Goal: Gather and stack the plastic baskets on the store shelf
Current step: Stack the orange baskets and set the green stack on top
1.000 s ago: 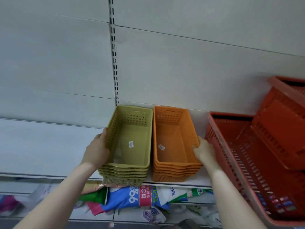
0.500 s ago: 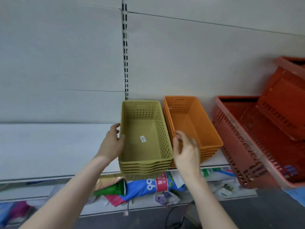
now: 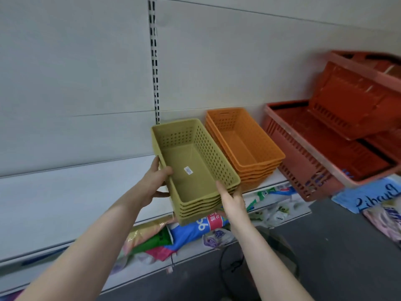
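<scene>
Both hands grip a nested stack of olive-green perforated plastic baskets [image 3: 196, 168]: the left hand [image 3: 155, 181] on its left rim, the right hand [image 3: 231, 198] at its near right corner. Just beside it, a stack of orange perforated plastic baskets [image 3: 243, 144] sits on the white store shelf [image 3: 65, 192], near large red slatted plastic crates [image 3: 325, 148].

— How's your light?
— You've got soft, even light from above and no hard glare on the pale back wall [image 3: 86, 72]. Your arms throw only faint shadows on the white shelf [image 3: 65, 192].
— Is anything blurred?
— Your red crates [image 3: 314, 148] smear at the right edge (the top corner most). The green baskets [image 3: 195, 166] in the middle stay sharp enough that you can count the holes.
— Any distortion?
— Your wide lens bends the wall seams and tilts the slotted upright [image 3: 154, 61]. The floor at lower right falls dim and grey.
</scene>
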### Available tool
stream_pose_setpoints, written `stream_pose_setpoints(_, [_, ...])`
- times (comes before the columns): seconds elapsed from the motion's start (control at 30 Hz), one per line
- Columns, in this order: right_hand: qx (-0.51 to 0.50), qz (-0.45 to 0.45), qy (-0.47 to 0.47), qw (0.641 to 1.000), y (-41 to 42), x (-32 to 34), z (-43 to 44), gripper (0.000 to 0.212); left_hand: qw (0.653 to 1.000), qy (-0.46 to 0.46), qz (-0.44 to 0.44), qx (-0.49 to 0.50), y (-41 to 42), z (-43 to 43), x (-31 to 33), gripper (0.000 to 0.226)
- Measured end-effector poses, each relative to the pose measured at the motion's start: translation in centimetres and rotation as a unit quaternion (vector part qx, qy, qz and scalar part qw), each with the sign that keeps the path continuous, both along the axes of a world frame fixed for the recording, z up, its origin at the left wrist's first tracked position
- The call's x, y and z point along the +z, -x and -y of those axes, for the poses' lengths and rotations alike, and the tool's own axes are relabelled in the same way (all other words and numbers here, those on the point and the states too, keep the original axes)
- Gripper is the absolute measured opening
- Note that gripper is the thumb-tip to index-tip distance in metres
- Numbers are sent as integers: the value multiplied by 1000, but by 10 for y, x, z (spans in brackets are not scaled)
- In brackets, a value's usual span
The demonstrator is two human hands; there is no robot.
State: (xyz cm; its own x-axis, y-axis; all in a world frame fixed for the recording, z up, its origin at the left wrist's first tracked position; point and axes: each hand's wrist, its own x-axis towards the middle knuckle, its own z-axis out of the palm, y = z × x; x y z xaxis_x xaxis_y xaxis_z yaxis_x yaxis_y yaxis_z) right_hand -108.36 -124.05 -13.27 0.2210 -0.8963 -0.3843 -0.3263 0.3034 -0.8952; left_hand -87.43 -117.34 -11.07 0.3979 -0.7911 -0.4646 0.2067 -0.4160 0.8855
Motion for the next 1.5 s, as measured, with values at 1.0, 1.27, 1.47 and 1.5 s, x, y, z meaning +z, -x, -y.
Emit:
stream_pose_setpoints(1.0, [-88, 142, 177, 970, 71, 201, 93, 17, 945, 311, 84, -53, 23, 132, 157, 73])
stream_pose_setpoints(1.27, [-97, 94, 93, 986, 68, 143, 138, 32, 971, 219, 23, -89, 32, 177, 93, 60])
stream_pose_setpoints(1.47, [-103, 44, 11, 994, 73, 113, 154, 80, 968, 167, 123, -144, 29, 182, 59, 81])
stream_pose_setpoints(1.5, [-106, 16, 21, 994, 72, 112, 153, 85, 963, 161, 156, -152, 27, 183, 54, 84])
